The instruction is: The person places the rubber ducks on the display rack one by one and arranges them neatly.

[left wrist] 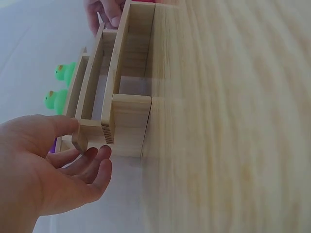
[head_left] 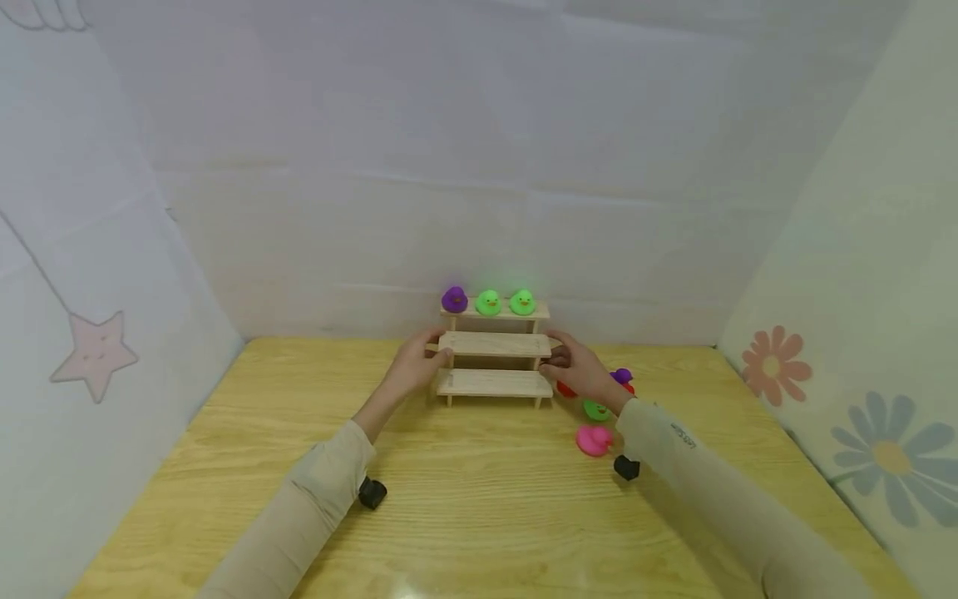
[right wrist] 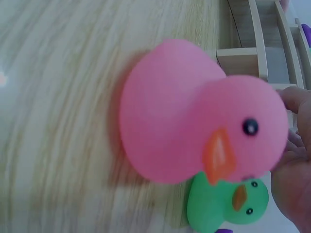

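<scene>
A three-step wooden display stand (head_left: 494, 344) stands upright at the back of the table. My left hand (head_left: 412, 364) grips the left end of its middle step, thumb and fingers around the wood in the left wrist view. At the opposite end, my right hand (head_left: 580, 370) holds the same step; its fingers are partly hidden. On the top step sit a purple rubber duck (head_left: 454, 300) and two green rubber ducks (head_left: 489, 303). The middle and lower steps are bare. Large in the right wrist view is a pink rubber duck (right wrist: 170, 111), in front of another green duck (right wrist: 209, 204).
Beside and under my right forearm, more rubber ducks lie on the table (head_left: 479, 516): a purple one (head_left: 621, 376) and red ones (head_left: 565, 389), partly covered. A pale cloth wall (head_left: 479, 225) rises behind the stand, with side walls left and right.
</scene>
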A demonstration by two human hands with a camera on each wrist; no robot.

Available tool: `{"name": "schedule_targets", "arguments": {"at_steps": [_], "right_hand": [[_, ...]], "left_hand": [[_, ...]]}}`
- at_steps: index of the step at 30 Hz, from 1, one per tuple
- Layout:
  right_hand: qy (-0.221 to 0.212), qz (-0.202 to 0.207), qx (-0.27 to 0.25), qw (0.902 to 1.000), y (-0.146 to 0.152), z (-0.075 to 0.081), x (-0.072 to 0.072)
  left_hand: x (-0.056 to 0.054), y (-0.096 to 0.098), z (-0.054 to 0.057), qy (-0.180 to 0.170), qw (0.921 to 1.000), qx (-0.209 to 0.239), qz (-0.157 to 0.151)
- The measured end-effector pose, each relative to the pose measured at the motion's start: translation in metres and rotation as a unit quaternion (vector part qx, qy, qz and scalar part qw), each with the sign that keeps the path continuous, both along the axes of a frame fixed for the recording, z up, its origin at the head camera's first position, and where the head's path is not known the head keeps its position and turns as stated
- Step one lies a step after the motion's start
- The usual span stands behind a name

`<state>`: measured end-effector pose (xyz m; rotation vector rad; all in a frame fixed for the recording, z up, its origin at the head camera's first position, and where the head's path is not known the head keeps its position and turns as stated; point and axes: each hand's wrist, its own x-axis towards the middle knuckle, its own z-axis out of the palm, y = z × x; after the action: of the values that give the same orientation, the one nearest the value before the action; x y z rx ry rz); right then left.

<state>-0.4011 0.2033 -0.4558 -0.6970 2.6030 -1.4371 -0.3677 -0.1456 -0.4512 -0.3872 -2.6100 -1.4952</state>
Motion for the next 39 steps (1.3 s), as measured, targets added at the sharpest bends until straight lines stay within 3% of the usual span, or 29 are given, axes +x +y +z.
{"name": "schedule_targets", "arguments": {"at_steps": [6, 13, 18, 22, 25, 34, 39], "right_hand": [[0.006, -0.008, 0.009, 0.9999, 0.014, 0.003, 0.004], [0.043, -0.017, 0.075, 0.9961, 0.039, 0.007, 0.009], [0.072, -0.007, 0.113, 0.9909, 0.060, 0.013, 0.025], [0.093, -0.025, 0.140, 0.9855, 0.074, 0.014, 0.037], [0.101, -0.035, 0.144, 0.9838, 0.084, 0.013, 0.044], [0.127, -0.015, 0.149, 0.9806, 0.114, 0.008, 0.067], [0.139, -0.025, 0.138, 0.9802, 0.127, 0.004, 0.082]], "left_hand": [[0.000, -0.002, -0.002, -0.014, 0.9998, 0.014, 0.004], [0.001, -0.002, -0.001, -0.040, 0.9981, 0.047, 0.005], [-0.002, -0.002, -0.003, -0.048, 0.9971, 0.059, 0.004], [-0.003, -0.005, -0.003, -0.054, 0.9960, 0.072, 0.001], [-0.003, -0.006, -0.002, -0.059, 0.9947, 0.084, -0.002], [-0.001, -0.009, -0.004, -0.071, 0.9902, 0.119, -0.015], [0.001, -0.009, -0.003, -0.077, 0.9898, 0.118, -0.017]]}}
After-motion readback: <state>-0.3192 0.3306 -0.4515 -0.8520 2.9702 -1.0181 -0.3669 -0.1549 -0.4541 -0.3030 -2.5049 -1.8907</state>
